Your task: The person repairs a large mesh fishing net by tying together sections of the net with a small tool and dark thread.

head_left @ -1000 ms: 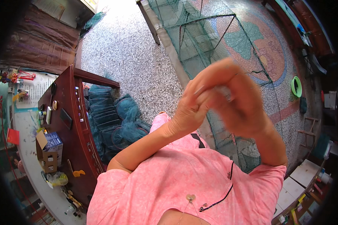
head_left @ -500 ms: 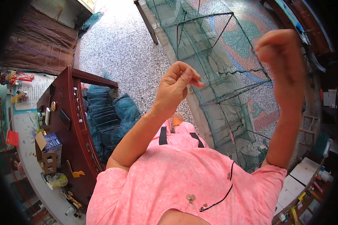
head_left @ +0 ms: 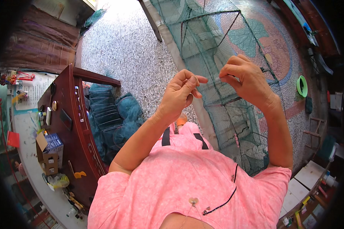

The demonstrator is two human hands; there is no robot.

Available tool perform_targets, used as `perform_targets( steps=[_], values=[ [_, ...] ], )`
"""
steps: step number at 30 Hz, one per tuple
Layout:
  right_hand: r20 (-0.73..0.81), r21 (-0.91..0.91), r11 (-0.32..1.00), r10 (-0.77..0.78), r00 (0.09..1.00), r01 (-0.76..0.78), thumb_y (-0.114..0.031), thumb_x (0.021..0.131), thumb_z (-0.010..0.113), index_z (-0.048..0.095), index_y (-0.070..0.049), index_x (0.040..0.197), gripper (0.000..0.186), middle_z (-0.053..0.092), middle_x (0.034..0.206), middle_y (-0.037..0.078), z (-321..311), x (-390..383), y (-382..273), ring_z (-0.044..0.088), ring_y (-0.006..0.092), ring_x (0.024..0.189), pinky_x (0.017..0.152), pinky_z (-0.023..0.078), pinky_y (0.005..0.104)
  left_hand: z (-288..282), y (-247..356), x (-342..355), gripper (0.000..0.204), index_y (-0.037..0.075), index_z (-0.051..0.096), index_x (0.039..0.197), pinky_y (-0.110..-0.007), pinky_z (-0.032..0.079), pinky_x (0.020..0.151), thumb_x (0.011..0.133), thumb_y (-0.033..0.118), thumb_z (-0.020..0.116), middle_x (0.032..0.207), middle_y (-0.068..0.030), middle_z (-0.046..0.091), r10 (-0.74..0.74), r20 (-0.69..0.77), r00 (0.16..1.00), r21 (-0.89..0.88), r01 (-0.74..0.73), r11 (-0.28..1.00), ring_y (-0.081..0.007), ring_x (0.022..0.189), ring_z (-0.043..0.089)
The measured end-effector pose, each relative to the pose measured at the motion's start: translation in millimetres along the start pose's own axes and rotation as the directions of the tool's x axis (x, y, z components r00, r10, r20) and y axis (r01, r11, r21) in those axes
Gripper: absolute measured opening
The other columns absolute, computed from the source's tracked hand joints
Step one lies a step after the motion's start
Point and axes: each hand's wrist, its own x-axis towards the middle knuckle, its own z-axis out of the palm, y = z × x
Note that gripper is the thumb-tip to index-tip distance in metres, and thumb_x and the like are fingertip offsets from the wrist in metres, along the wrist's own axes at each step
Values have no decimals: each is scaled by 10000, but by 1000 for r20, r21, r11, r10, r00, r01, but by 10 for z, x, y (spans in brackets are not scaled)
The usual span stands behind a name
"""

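My left hand [head_left: 179, 93] is raised in front of my pink shirt [head_left: 179, 179], its thumb and fingers curled together on something too small to make out. My right hand [head_left: 244, 78], a little higher and to the right, pinches a small, thin, pale item [head_left: 219, 79] pointed toward my left hand; I cannot tell what it is. The two hands are slightly apart. Beyond them a long green net with square dark frames [head_left: 210, 34] lies along the floor [head_left: 126, 45].
At left are a red-brown wooden desk [head_left: 84, 141], a cardboard box [head_left: 47, 156] and bundled blue-green nets [head_left: 103, 110] beside the desk. At right are a green basin [head_left: 302, 86], a wooden rack [head_left: 313, 133] and a white-topped surface [head_left: 305, 173]. A dark leg [head_left: 153, 24] stands by the long net.
My hands overlapped a second ago, then separated, my right swinging up and out to the right. It has since come back down leftward, close to my left hand.
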Motion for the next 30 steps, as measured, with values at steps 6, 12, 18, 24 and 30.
perform_targets(
  steps=[6,12,18,24,30],
  values=[
    [-47,132,991,-25,999,31,-60,731,679,590,-48,777,101,535,794,62,93,33,24,525,257,794,685,433,352,-37,-56,6,139,82,496,912,-126,297,383,982,195,456,1097,-157,619,-18,-8,1000,-48,17,999,-35,651,576],
    [-101,309,950,-4,995,35,-43,706,689,586,-42,772,122,507,856,90,271,155,-170,518,269,798,689,430,356,-179,-230,50,101,95,470,928,-163,349,401,982,175,443,978,-96,618,-170,26,985,-426,165,890,-78,670,571],
    [-95,62,994,-87,992,94,-87,700,693,601,-92,775,119,513,857,40,362,173,-195,519,238,809,738,410,350,-114,-357,77,102,104,459,909,-178,360,412,984,169,436,873,-44,585,-189,78,979,-554,200,808,-101,671,559],
    [-224,29,957,-277,934,290,-156,732,643,583,-148,779,76,570,829,-19,440,292,-712,538,195,895,824,375,352,7,-550,87,100,80,509,959,-210,400,547,929,169,539,848,-25,552,210,-1,978,41,-210,977,-109,753,543],
    [-310,595,762,-75,948,255,-146,870,581,545,-74,881,82,592,792,32,56,419,-1000,603,205,742,696,479,326,303,-204,-53,127,43,528,953,-231,412,688,902,143,588,884,-27,549,472,169,865,595,-471,651,-109,826,515]
  ],
)
